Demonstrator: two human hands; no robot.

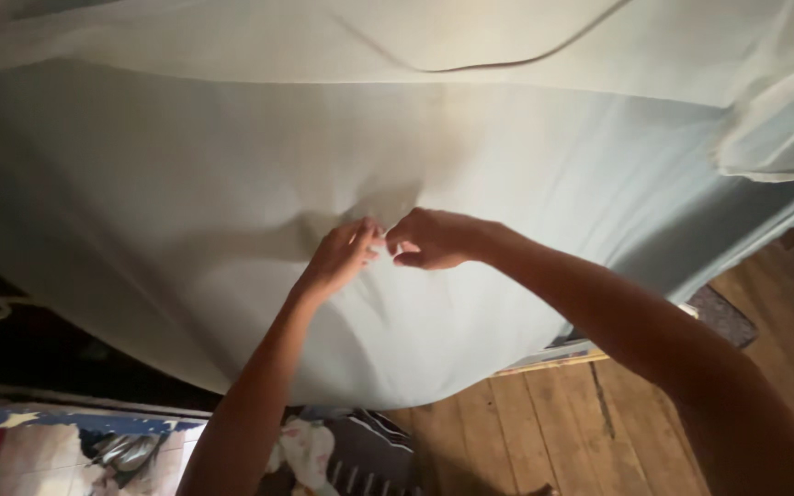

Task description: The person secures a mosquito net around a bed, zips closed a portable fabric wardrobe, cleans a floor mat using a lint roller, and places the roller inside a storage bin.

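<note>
My left hand (337,259) and right hand (429,239) meet fingertip to fingertip, both pinching narrow on the pale sheet (186,211), which hangs in front of them and spreads out around my fingers. Below my wrists lie a plank floor (553,432) and striped cloth (369,455).

wood plank floor (590,432), dim rm, patterned bedding (48,455)

Wooden plank floor (544,432); pale sheet (186,184) draped over, perhaps, bed; patterned cloths (323,455) on floor.
</note>
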